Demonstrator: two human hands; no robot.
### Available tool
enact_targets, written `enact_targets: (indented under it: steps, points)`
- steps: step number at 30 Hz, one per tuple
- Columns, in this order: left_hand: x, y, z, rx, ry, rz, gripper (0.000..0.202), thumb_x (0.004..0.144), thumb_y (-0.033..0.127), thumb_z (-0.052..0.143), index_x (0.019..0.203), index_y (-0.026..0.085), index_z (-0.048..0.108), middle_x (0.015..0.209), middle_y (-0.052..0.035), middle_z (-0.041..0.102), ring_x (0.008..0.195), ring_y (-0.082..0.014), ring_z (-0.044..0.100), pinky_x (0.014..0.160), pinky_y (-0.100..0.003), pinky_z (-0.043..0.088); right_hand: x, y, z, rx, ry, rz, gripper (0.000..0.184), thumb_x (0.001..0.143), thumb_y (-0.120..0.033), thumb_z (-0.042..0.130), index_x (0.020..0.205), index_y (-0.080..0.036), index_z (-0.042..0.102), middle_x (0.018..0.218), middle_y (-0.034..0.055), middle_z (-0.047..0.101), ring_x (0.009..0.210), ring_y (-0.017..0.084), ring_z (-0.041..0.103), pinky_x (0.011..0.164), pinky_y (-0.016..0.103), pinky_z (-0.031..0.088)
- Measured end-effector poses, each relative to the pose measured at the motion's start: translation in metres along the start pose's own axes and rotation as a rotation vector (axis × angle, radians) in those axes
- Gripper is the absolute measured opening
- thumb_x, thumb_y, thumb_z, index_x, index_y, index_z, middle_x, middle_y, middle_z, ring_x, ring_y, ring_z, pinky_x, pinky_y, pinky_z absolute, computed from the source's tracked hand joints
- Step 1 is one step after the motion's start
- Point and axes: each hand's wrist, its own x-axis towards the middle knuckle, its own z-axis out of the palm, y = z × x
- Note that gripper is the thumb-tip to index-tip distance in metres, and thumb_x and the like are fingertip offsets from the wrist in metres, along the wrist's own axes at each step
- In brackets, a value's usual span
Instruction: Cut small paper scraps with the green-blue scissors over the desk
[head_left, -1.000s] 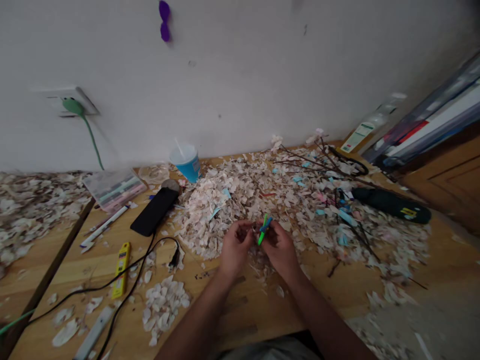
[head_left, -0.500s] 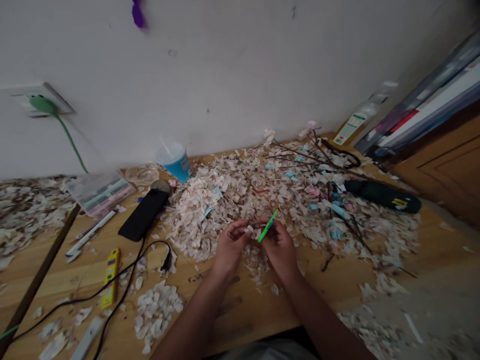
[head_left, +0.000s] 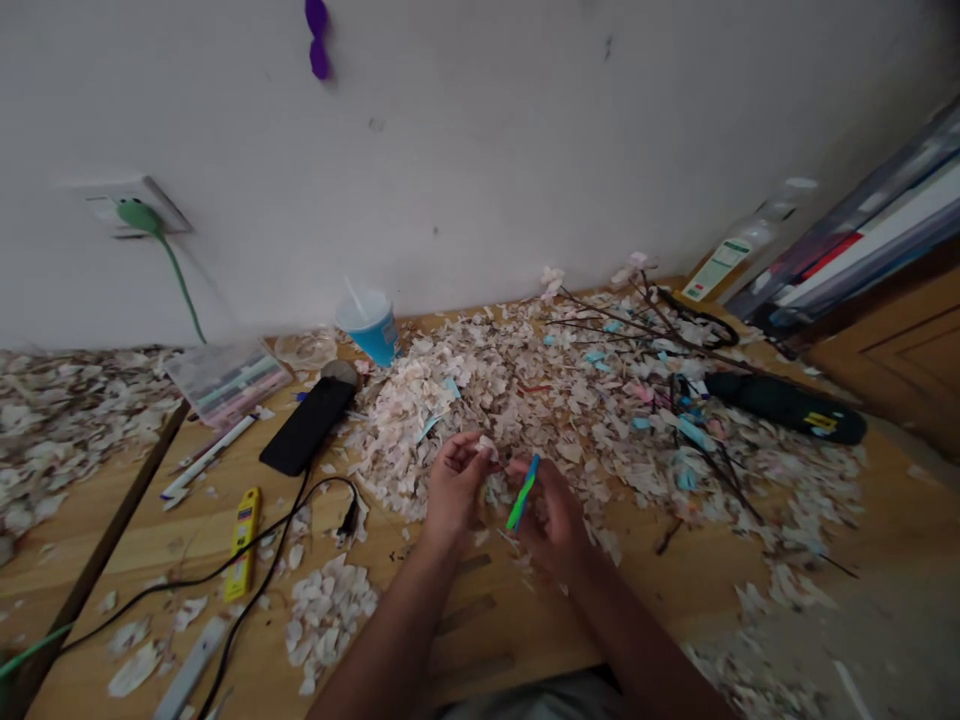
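Observation:
My left hand (head_left: 454, 490) pinches a small pale petal-like scrap (head_left: 487, 448) between thumb and fingertips. My right hand (head_left: 553, 515) is closed on a small green and blue scissors-like tool (head_left: 522, 494), which points up toward the left hand. Both hands hover over the near edge of a large heap of pale scraps (head_left: 480, 400) on the wooden tabletop (head_left: 495, 620). A smaller pile of white scraps (head_left: 330, 610) lies to the left of my left forearm.
A black phone (head_left: 309, 424), a blue cup with a straw (head_left: 370, 322), a clear pen case (head_left: 227, 378), a yellow knife (head_left: 242, 540) and a black cable (head_left: 255, 570) lie left. Dark twigs (head_left: 637, 320) and a dark tool (head_left: 784, 406) lie right.
My right hand has dropped and drawn toward me with the tool, now angled more upright. My left hand has lifted a scrap slightly. The camera view has shifted a little.

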Motion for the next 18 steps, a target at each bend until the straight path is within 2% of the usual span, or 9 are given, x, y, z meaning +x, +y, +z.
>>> enact_targets:
  steps: [3, 7, 10, 18]
  points:
    - [-0.001, 0.003, 0.002, -0.024, -0.025, 0.042, 0.044, 0.061, 0.030, 0.089, 0.097, 0.020, 0.066, 0.078, 0.0023, 0.065, 0.068, -0.0093, 0.062, 0.069, -0.022, 0.051, -0.003, 0.012, 0.004, -0.112, 0.012, 0.088, 0.052, 0.082, -0.023, 0.058, 0.133, -0.027, 0.049, 0.114, 0.0108, 0.064, 0.105, 0.030, 0.064, 0.090, 0.048, 0.054]
    - [-0.005, 0.010, 0.005, -0.093, -0.051, 0.038, 0.043, 0.063, 0.026, 0.088, 0.100, 0.023, 0.067, 0.082, 0.0024, 0.065, 0.073, -0.0089, 0.061, 0.070, -0.020, 0.047, -0.007, 0.021, 0.009, -0.252, 0.019, 0.026, 0.059, 0.082, -0.023, 0.056, 0.139, -0.023, 0.040, 0.122, 0.0164, 0.058, 0.115, 0.035, 0.058, 0.095, 0.055, 0.051]
    - [-0.007, 0.012, 0.006, -0.114, -0.056, 0.055, 0.043, 0.062, 0.023, 0.089, 0.098, 0.023, 0.067, 0.083, 0.0025, 0.064, 0.075, -0.0086, 0.060, 0.072, -0.019, 0.047, -0.008, 0.020, 0.011, -0.283, 0.005, 0.025, 0.060, 0.083, -0.022, 0.055, 0.140, -0.023, 0.037, 0.121, 0.0164, 0.057, 0.113, 0.035, 0.057, 0.095, 0.055, 0.051]
    - [-0.006, 0.009, 0.004, -0.050, -0.017, 0.048, 0.048, 0.058, 0.029, 0.091, 0.098, 0.021, 0.066, 0.079, 0.0024, 0.064, 0.068, -0.0089, 0.060, 0.067, -0.020, 0.047, -0.001, 0.014, 0.006, -0.265, -0.042, 0.065, 0.053, 0.081, -0.023, 0.057, 0.132, -0.025, 0.045, 0.112, 0.0129, 0.063, 0.105, 0.033, 0.061, 0.092, 0.051, 0.052]
